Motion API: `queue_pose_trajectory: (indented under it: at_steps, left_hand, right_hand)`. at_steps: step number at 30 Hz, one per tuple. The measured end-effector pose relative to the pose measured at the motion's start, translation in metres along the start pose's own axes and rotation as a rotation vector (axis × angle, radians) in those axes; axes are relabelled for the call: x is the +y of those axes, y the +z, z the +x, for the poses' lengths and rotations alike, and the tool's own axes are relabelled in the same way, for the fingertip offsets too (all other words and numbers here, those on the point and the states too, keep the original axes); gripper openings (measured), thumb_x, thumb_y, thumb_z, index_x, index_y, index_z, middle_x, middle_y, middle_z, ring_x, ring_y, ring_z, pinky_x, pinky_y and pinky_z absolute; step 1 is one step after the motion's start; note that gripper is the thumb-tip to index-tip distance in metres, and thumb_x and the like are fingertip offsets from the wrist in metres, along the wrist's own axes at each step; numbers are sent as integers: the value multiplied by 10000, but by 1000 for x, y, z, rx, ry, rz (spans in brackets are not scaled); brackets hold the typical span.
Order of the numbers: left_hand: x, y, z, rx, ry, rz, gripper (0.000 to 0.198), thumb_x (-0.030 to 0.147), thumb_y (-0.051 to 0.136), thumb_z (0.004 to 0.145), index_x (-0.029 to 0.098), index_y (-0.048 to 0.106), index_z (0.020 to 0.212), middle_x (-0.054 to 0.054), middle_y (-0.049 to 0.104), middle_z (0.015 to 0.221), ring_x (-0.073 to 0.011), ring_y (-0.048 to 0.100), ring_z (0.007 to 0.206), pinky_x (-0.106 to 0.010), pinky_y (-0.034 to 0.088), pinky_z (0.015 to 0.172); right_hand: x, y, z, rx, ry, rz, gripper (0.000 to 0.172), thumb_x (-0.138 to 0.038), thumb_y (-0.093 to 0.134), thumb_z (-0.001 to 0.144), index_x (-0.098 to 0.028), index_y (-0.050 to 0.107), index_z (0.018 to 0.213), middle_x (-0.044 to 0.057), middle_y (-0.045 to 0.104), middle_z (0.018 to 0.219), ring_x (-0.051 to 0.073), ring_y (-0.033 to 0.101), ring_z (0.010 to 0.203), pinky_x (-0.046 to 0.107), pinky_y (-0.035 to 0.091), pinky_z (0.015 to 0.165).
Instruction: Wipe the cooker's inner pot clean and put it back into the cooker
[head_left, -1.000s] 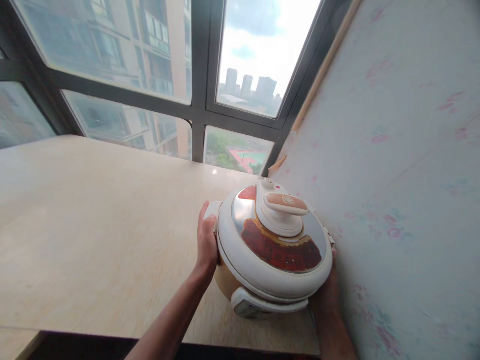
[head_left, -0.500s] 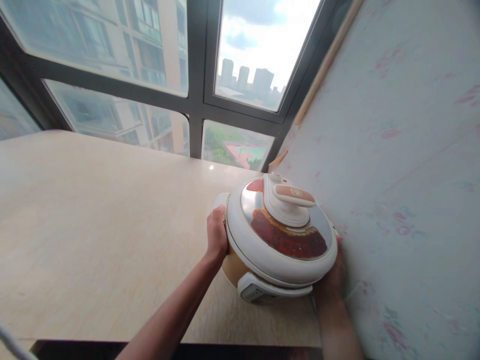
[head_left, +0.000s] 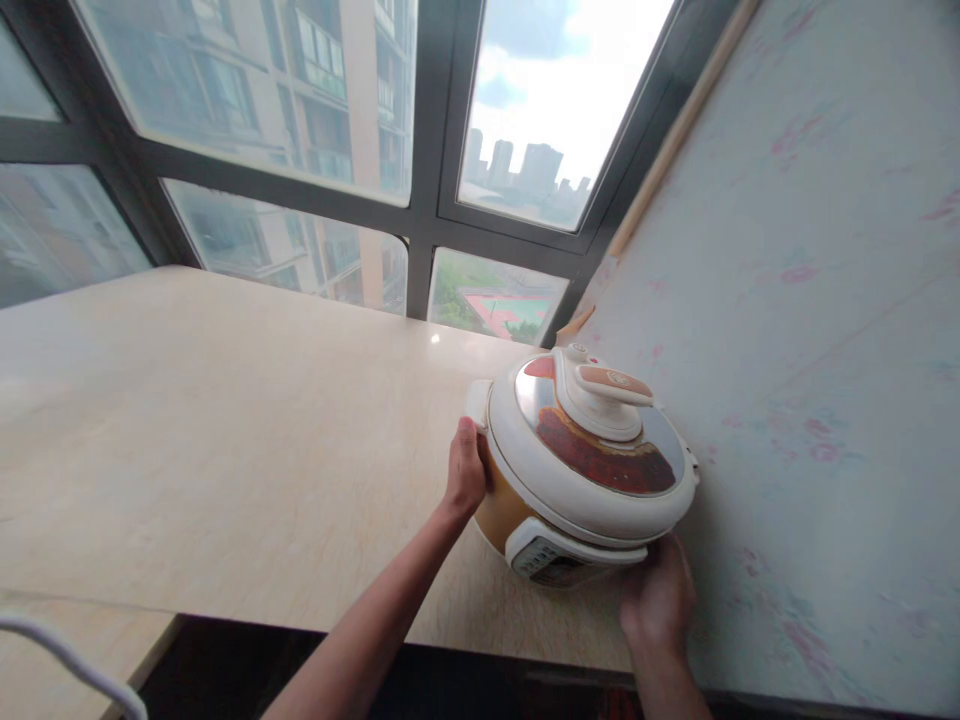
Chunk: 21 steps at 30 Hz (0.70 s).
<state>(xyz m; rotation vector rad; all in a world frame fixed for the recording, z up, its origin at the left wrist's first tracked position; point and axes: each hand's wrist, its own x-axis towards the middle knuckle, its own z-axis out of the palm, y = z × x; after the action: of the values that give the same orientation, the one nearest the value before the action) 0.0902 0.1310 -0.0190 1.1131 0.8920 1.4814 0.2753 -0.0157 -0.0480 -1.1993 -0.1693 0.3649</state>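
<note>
A round electric pressure cooker (head_left: 504, 505) with a gold body stands on the pale countertop near the wall. Its white lid (head_left: 517, 475) has a shiny top with a dark red panel, and a brown-topped handle (head_left: 616, 384). My left hand (head_left: 468, 470) is closed on the cooker's left side, just below the white side grip (head_left: 477, 402), thumb upward. At the lower right side, beside the control panel (head_left: 547, 560), is my right hand (head_left: 664, 590). Its fingers are partly hidden by the cooker and slightly blurred, so its grip is unclear.
The patterned wall (head_left: 817, 400) rises close to the cooker's right. Dark-framed windows (head_left: 424, 200) stand behind the pale countertop (head_left: 247, 430). A white cable or tube (head_left: 75, 665) curves at the lower left, near the countertop's front edge.
The view has shifted, so the cooker appears farther right. My right hand has moved from the cooker's right side down and toward the front. My left hand stays on the left side.
</note>
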Motion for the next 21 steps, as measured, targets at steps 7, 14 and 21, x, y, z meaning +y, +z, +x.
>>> queue_pose_trajectory:
  at_steps: [7, 14, 21]
  left_hand:
    - [-31, -79, -43, 84, -53, 161, 512, 503, 411, 946, 146, 773, 1000, -130, 770, 1107, -271, 688, 1091, -437, 517, 968]
    - [-38, -136, -60, 107, -157, 171, 537, 553, 413, 911, 150, 762, 846, -125, 778, 902, -258, 715, 866, -419, 550, 839]
    - [-34, -133, -63, 72, -146, 227, 544, 556, 403, 915, 142, 747, 836, -129, 770, 868, -253, 717, 836, -411, 554, 821]
  right_hand:
    - [66, -54, -61, 51, 65, -118, 271, -354, 753, 653, -192, 671, 854, -5, 682, 814, 167, 622, 763, 294, 511, 692]
    - [81, -39, -113, -133, 29, -229, 181, -383, 628, 728, -214, 564, 721, -46, 542, 637, 130, 503, 589, 260, 454, 581]
    - [98, 34, -164, -641, 203, -305, 258, -442, 647, 743, -185, 647, 741, 0, 615, 659, 156, 571, 627, 268, 483, 603]
